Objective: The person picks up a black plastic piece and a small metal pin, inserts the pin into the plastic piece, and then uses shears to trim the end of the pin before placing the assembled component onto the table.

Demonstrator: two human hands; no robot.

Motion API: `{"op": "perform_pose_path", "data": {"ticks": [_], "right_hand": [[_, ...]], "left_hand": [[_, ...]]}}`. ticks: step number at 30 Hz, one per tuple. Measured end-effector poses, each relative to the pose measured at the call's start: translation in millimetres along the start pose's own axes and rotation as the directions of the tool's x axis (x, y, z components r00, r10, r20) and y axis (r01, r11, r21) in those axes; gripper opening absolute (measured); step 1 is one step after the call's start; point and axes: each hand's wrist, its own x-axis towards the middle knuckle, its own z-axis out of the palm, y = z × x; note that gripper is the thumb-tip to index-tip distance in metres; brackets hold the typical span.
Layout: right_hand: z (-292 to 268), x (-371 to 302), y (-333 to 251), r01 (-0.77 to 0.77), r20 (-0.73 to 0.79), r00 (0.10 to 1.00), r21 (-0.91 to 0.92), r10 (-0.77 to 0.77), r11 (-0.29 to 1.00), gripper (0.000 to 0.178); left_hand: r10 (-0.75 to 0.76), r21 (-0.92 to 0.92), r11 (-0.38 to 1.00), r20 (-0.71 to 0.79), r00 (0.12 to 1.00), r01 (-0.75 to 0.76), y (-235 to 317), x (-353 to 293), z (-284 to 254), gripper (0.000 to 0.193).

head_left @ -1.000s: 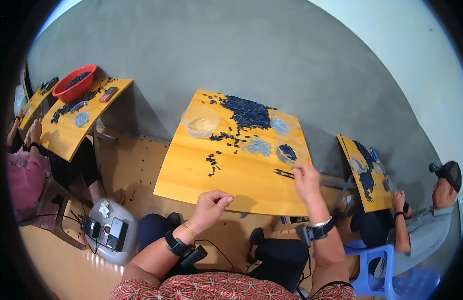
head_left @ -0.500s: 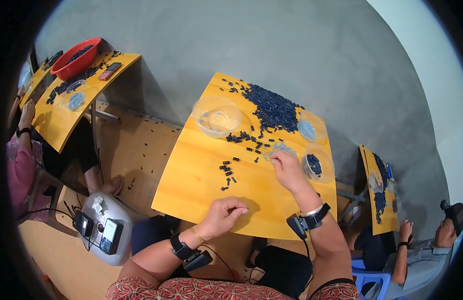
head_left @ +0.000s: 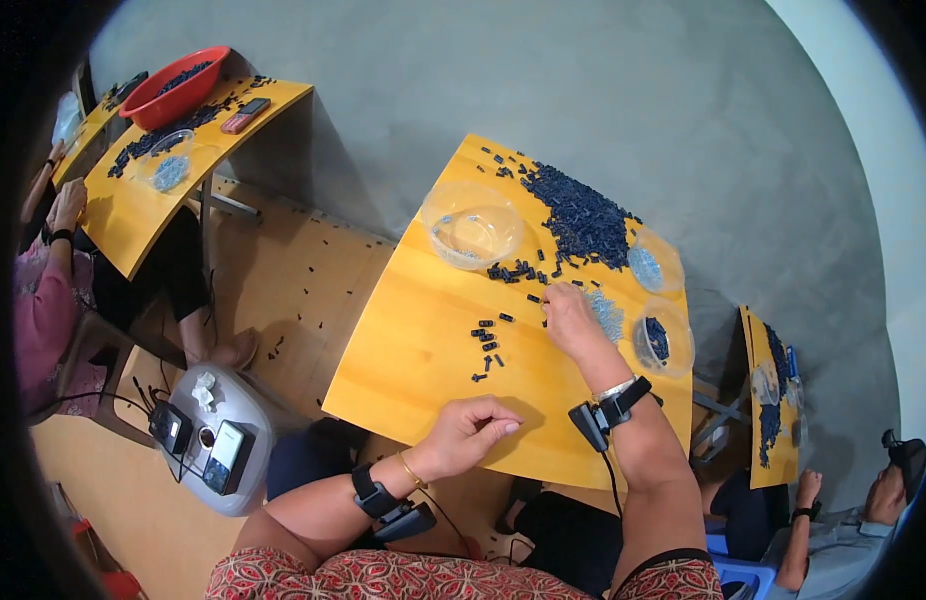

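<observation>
My left hand (head_left: 468, 437) hovers over the near edge of the yellow table (head_left: 403, 370), thumb and fingers pressed together; whatever they hold is too small to see. Farther out, my right hand (head_left: 573, 322) has its fingers curled down among small black plastic parts, and its fingertips are partly hidden. One black part (head_left: 534, 298) lies right beside them. To its right spreads a loose heap of pale blue small pieces (head_left: 608, 315). Between my hands, toward the left, sits a small group of black parts (head_left: 488, 340). A large pile of black parts (head_left: 581, 215) covers the far side.
A clear round bowl (head_left: 471, 228) stands at the far left of the table. On the right are a clear tub of pale blue pieces (head_left: 645, 268) and a clear tub of black parts (head_left: 659, 340). People sit at other tables left and right; a grey stool (head_left: 198, 470) holds devices.
My right hand has moved left and slightly away, from the pale blue heap to the black parts. My left hand stays pinched in nearly the same place. The whole view has shifted.
</observation>
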Motion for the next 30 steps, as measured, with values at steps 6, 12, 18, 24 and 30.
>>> {"op": "perform_pose_path", "data": {"ticks": [6,12,18,24,30], "right_hand": [[-37.4,-15.3,-40.0,-0.050,-0.047,0.997,0.218,0.062,0.975,0.005],[-60.5,-74.1,-106.1,-0.051,0.032,0.999,0.489,0.040,0.871,0.011],[-54.5,-86.8,-131.7,0.060,-0.005,0.998,0.456,-0.064,0.888,0.010],[-61.0,-67.6,-104.6,-0.016,0.094,0.995,0.558,-0.044,0.830,0.013],[-33.1,-4.2,-51.5,0.119,-0.036,0.992,0.062,-0.117,0.991,0.029]], "left_hand": [[-0.034,0.003,0.999,-0.023,0.999,0.034,1.1,3.9,-2.4,0.015],[-0.079,-0.261,0.964,-0.112,0.991,0.047,6.3,3.7,-0.6,0.020],[-0.204,-0.411,0.899,-0.087,0.975,0.151,3.6,0.1,-3.1,0.017],[-0.210,-0.420,0.894,-0.079,0.974,0.159,3.2,0.0,-7.3,0.013],[-0.201,-0.386,0.908,-0.054,0.978,0.165,0.9,2.4,-6.3,0.014]]}}
